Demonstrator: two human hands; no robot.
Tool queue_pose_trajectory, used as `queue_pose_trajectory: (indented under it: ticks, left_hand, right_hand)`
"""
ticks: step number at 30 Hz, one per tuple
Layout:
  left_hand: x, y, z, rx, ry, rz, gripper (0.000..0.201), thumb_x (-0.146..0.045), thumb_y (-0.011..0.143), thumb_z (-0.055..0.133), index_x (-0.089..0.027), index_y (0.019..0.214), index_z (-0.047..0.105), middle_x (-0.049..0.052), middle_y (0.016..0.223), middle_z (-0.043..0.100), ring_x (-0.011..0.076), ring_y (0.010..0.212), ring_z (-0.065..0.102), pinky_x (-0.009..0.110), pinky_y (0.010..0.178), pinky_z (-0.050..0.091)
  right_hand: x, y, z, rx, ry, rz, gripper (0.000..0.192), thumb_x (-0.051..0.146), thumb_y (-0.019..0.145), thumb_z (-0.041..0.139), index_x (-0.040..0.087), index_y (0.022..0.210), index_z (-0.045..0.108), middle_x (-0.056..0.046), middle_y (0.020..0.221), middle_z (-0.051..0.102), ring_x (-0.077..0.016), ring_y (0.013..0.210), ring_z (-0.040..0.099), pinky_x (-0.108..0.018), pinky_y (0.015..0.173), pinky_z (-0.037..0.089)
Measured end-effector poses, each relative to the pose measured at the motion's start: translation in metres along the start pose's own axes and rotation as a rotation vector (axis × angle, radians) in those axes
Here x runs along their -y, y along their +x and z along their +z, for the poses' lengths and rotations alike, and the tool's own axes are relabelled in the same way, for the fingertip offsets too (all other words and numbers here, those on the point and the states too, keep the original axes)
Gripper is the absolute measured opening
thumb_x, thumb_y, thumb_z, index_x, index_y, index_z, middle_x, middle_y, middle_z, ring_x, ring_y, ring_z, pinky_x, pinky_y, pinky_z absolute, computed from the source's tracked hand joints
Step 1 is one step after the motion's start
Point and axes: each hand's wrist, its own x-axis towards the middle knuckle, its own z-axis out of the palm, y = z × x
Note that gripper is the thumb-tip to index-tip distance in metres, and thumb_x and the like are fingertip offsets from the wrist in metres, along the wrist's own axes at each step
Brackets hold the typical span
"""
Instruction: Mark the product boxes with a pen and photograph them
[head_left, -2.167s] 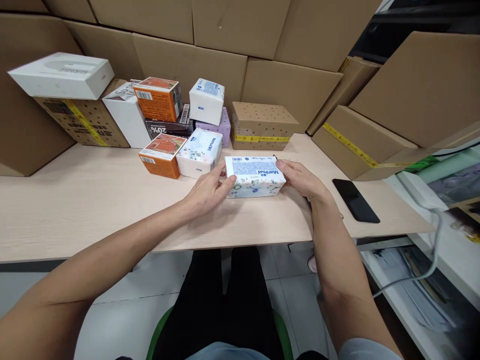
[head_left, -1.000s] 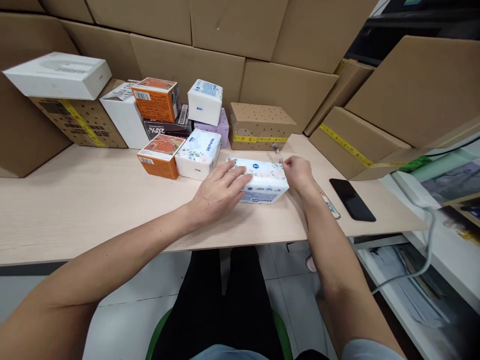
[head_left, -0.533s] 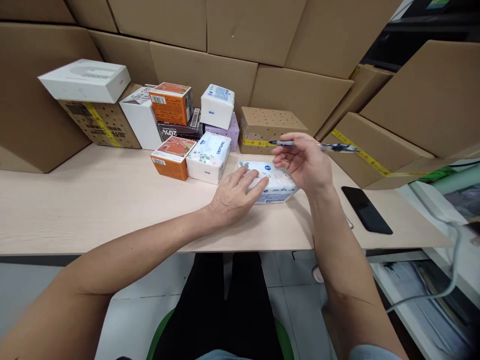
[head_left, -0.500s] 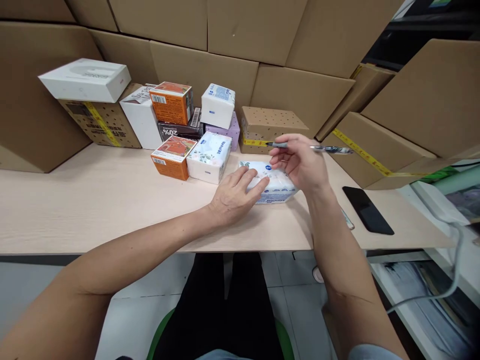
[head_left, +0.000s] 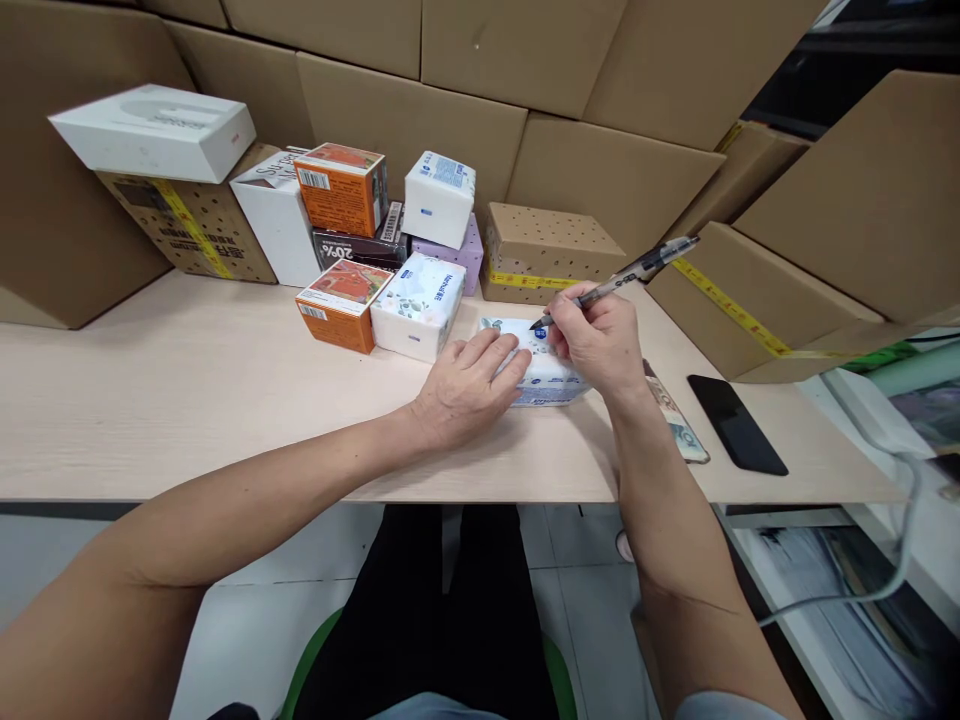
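Observation:
A white tissue pack (head_left: pixel 551 385) with a floral and blue print lies flat on the table (head_left: pixel 225 430) before me. My left hand (head_left: pixel 469 390) rests over its left end, fingers spread and pressing on the wrapper. Between the fingertips of my right hand (head_left: pixel 604 340) is a dark-bodied pen (head_left: pixel 637 268), its tip pointing down to the left at the pack's top. Whether the tip touches the wrapper I cannot tell. Part of the pack's right end is hidden by my right hand. A second tissue pack (head_left: pixel 420 305) sits just beyond my left hand.
Orange boxes (head_left: pixel 337 310), a purple box (head_left: pixel 465 255) and another tissue pack (head_left: pixel 439 200) are grouped at the back. Behind my right hand stands a dotted brown carton (head_left: pixel 551 245). A black phone (head_left: pixel 736 425) and a patterned phone-shaped item (head_left: pixel 679 420) lie right. Cardboard walls (head_left: pixel 412 130) enclose the back.
My right hand has lowered toward the pack and turned the pen from nearly level to slanting, tip down on the left. My left hand stays on the pack. The view has shifted slightly.

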Motion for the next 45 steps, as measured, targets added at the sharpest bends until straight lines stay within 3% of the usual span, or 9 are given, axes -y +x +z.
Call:
queue_pose_trajectory:
  ticks: [14, 25, 29, 32, 34, 36, 39, 42, 45]
  left_hand:
    - [-0.001, 0.001, -0.003, -0.003, 0.06, 0.006, 0.036, -0.035, 0.098, 0.048, -0.014, 0.126, 0.057, 0.017, 0.128, 0.064, 0.0325, 0.118, 0.059, 0.04, 0.082, 0.044]
    - [-0.001, 0.0, -0.001, -0.041, 0.123, 0.024, 0.036, -0.036, 0.098, 0.049, -0.013, 0.125, 0.057, 0.016, 0.128, 0.065, 0.0318, 0.117, 0.059, 0.04, 0.08, 0.043]
    - [-0.001, 0.0, -0.002, -0.052, 0.16, 0.036, 0.036, -0.034, 0.098, 0.049, -0.013, 0.126, 0.057, 0.014, 0.128, 0.066, 0.0307, 0.117, 0.059, 0.039, 0.08, 0.044]
    - [-0.001, 0.0, -0.004, -0.038, 0.18, 0.029, 0.035, -0.033, 0.098, 0.049, -0.014, 0.126, 0.057, 0.014, 0.128, 0.066, 0.0303, 0.118, 0.059, 0.038, 0.079, 0.043]
    - [-0.001, 0.001, -0.005, -0.036, 0.191, 0.027, 0.034, -0.031, 0.098, 0.049, -0.014, 0.126, 0.058, 0.014, 0.127, 0.066, 0.0301, 0.117, 0.06, 0.037, 0.078, 0.043]
    - [-0.001, 0.001, -0.005, -0.044, 0.204, 0.029, 0.033, -0.03, 0.098, 0.049, -0.013, 0.125, 0.058, 0.014, 0.127, 0.066, 0.0302, 0.115, 0.061, 0.038, 0.077, 0.044]
    - [0.002, 0.0, -0.005, -0.057, 0.219, 0.008, 0.033, -0.03, 0.097, 0.05, -0.012, 0.124, 0.059, 0.015, 0.126, 0.066, 0.0316, 0.115, 0.061, 0.04, 0.078, 0.045]
    - [0.007, 0.0, -0.004, -0.058, 0.209, -0.018, 0.035, -0.029, 0.097, 0.051, -0.01, 0.126, 0.058, 0.018, 0.126, 0.065, 0.0336, 0.115, 0.06, 0.041, 0.079, 0.047]
    - [0.01, -0.001, -0.003, -0.035, 0.157, -0.033, 0.036, -0.028, 0.096, 0.052, -0.01, 0.127, 0.058, 0.019, 0.127, 0.063, 0.0348, 0.117, 0.058, 0.043, 0.083, 0.048]
  right_hand:
    - [0.003, 0.002, -0.002, 0.096, -0.142, -0.038, 0.024, 0.032, 0.089, 0.059, 0.022, 0.067, 0.057, 0.002, 0.056, 0.057, -0.0111, 0.051, 0.049, -0.025, 0.051, 0.041]
    - [0.003, 0.001, 0.0, 0.105, -0.099, -0.032, 0.027, 0.035, 0.089, 0.063, 0.021, 0.067, 0.057, 0.002, 0.056, 0.057, -0.0089, 0.047, 0.047, -0.023, 0.046, 0.038]
    - [-0.001, 0.006, -0.007, -0.027, 0.098, -0.007, 0.031, 0.048, 0.089, 0.064, 0.022, 0.073, 0.058, 0.004, 0.056, 0.055, -0.0077, 0.042, 0.045, -0.021, 0.039, 0.034]
    - [-0.011, 0.012, -0.029, -0.227, 0.224, -0.035, 0.032, 0.053, 0.091, 0.059, 0.024, 0.076, 0.055, 0.002, 0.068, 0.061, -0.0079, 0.046, 0.051, -0.02, 0.039, 0.038]
    - [-0.022, 0.015, -0.049, -0.287, 0.2, 0.004, 0.031, 0.051, 0.091, 0.059, 0.023, 0.076, 0.053, 0.0, 0.076, 0.066, -0.0087, 0.051, 0.055, -0.02, 0.042, 0.041]
    - [-0.033, 0.015, -0.068, -0.208, 0.044, 0.162, 0.028, 0.046, 0.088, 0.062, 0.022, 0.076, 0.053, -0.001, 0.071, 0.066, -0.0093, 0.049, 0.053, -0.021, 0.042, 0.039]
    - [-0.049, 0.015, -0.082, 0.025, -0.354, 0.41, 0.022, 0.039, 0.085, 0.064, 0.02, 0.076, 0.055, 0.001, 0.058, 0.059, -0.0106, 0.046, 0.048, -0.023, 0.044, 0.035]
    - [-0.059, 0.017, -0.076, 0.231, -0.762, 0.489, 0.019, 0.034, 0.081, 0.063, 0.019, 0.07, 0.059, 0.0, 0.057, 0.058, -0.0139, 0.055, 0.051, -0.026, 0.05, 0.035]
    - [-0.061, 0.02, -0.061, 0.363, -0.969, 0.509, 0.018, 0.031, 0.077, 0.063, 0.019, 0.064, 0.062, -0.004, 0.065, 0.064, -0.0165, 0.065, 0.055, -0.027, 0.056, 0.036]
